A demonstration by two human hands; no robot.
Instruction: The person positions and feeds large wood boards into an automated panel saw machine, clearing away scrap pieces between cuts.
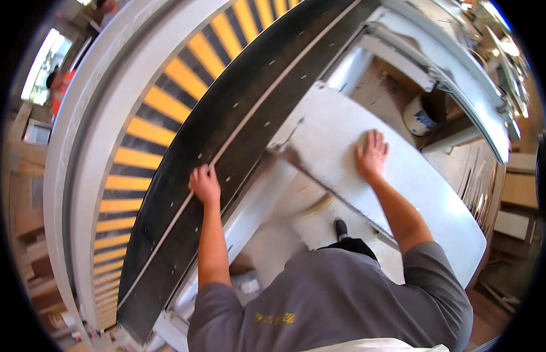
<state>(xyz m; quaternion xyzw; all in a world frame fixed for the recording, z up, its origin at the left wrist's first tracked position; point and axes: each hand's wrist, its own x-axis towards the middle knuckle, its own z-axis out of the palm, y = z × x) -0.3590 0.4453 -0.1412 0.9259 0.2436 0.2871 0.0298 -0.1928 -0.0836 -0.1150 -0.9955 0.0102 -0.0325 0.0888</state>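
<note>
My left hand (205,185) rests on the long black machine bed, its fingers closed around a thin pale strip (255,110). The strip runs lengthwise along the bed (167,252), passing between thumb and fingers; whether it is lifted I cannot tell. My right hand (372,155) lies flat, fingers stretched out, on a smooth light grey side table (425,205) with rounded corners. No object shows under that palm.
Beyond the bed stands a grey machine beam (79,146) with a yellow-and-black striped guard (153,130). A metal frame (466,100) and a white bucket (422,114) are at the right. Boards (519,188) stack along the far right. Other people (60,85) appear at the upper left.
</note>
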